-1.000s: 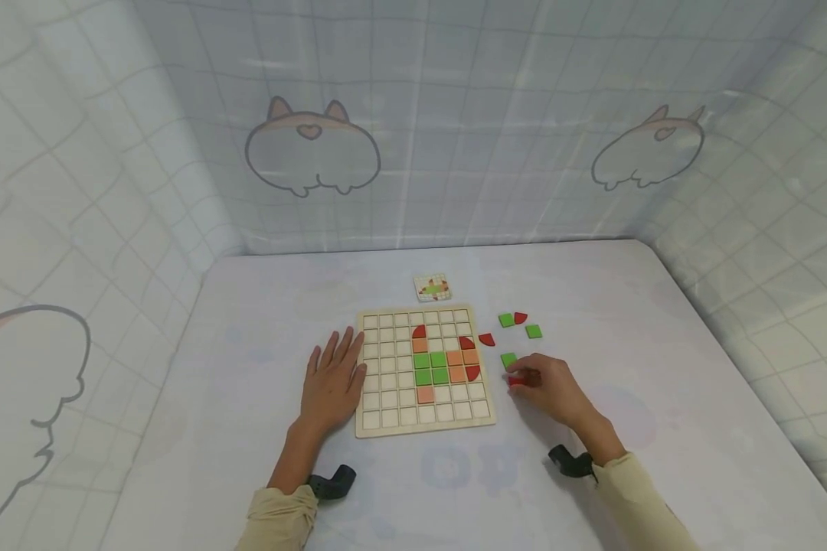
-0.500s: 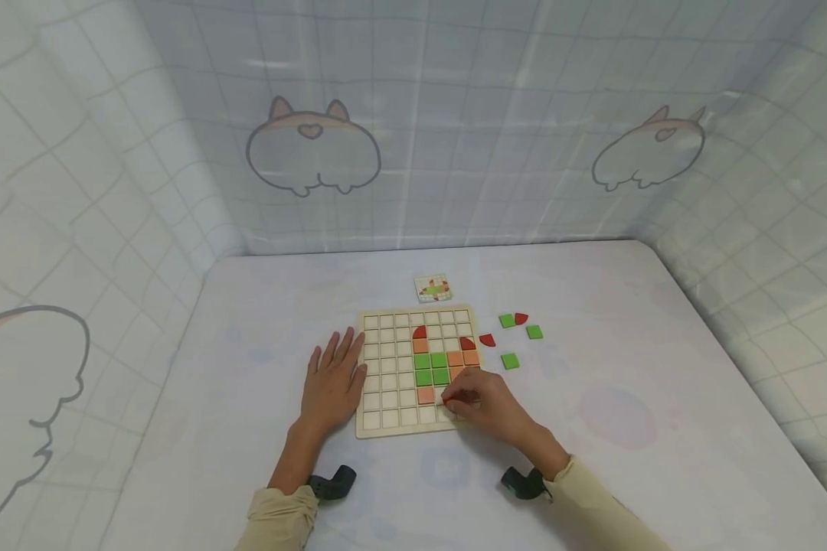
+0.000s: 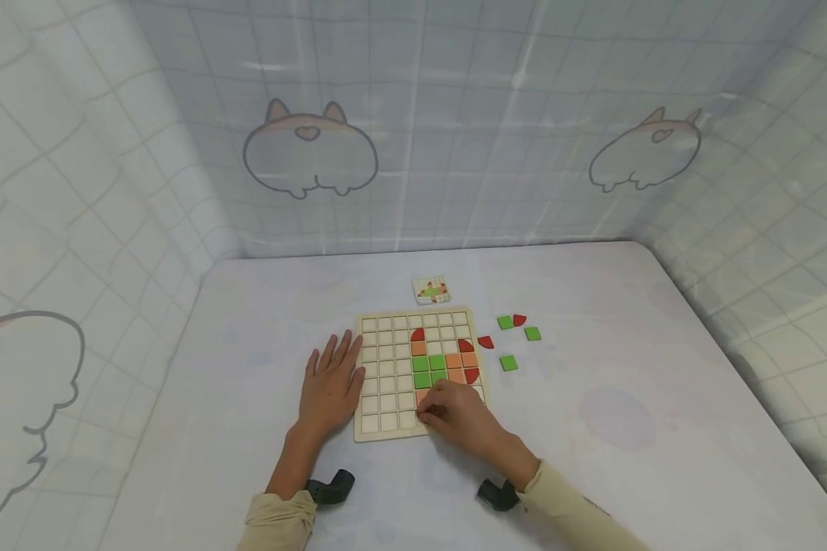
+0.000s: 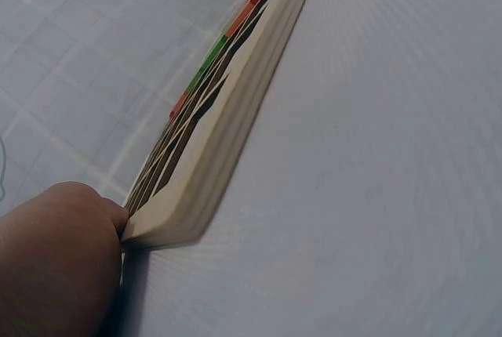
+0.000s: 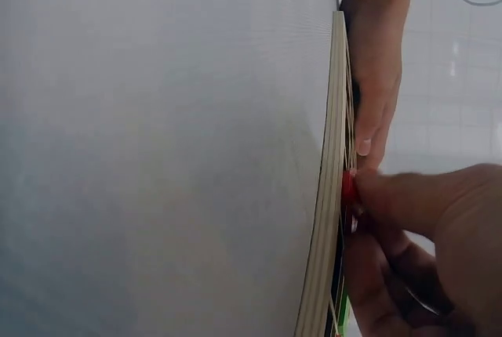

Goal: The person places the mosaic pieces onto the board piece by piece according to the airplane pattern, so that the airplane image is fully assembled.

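Note:
In the head view a wooden grid board (image 3: 388, 401) lies on the table, with green, orange and red tiles set in its right part. My left hand (image 3: 331, 389) lies flat with fingers spread, its thumb and fingertips against the board's left edge. Over the board's near rows, my right hand (image 3: 460, 417) pinches a red tile (image 5: 349, 186) between thumb and fingers. In the right wrist view that tile is down at the board's surface. The hand covers part of the near right cells and most of the tile.
Beyond the board lies a small pattern card (image 3: 431, 290). Loose green tiles (image 3: 508, 363) and loose red quarter-round tiles (image 3: 485, 342) are scattered right of the board. Patterned walls (image 3: 413, 153) stand behind the table and on both sides.
My right hand has carried the red tile from the loose pieces leftward onto the board, then further left to a near row. My left hand has stayed at the board's edge.

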Motion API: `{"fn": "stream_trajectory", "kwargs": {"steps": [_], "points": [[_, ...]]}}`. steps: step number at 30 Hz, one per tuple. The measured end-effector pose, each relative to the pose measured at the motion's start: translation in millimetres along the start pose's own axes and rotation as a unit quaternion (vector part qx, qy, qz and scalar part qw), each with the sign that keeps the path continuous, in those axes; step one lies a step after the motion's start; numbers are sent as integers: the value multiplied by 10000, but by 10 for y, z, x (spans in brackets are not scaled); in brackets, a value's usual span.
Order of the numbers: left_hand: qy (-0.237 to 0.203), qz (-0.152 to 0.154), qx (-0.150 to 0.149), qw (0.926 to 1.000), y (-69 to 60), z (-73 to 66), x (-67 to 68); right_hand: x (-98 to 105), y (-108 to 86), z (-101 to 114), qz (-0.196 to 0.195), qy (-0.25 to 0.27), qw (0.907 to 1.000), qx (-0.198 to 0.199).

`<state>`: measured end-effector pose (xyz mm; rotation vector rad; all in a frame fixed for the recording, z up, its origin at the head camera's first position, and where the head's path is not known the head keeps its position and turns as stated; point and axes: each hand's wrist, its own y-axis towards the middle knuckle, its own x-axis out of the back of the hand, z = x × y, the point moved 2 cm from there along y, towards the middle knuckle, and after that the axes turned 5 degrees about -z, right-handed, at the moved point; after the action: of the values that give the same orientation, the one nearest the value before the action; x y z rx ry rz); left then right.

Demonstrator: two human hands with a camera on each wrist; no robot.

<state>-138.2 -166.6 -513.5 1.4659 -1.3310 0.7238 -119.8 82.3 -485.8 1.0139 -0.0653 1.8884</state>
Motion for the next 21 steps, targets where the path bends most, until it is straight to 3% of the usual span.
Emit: {"fn": "stream_trajectory", "kwargs": {"steps": [5,14,21], "points": [[-11,-33,-20,10000,-4,-7,12,21,0,8,-34,-427,9991,-12],[37,-49,-33,10000,-10,-6,29,43,-7,74,-17,-439,9990,89],[-5,-10,-10,10000,-7,-23,55,49,12,124,-100,-989,9950,-14]]}}
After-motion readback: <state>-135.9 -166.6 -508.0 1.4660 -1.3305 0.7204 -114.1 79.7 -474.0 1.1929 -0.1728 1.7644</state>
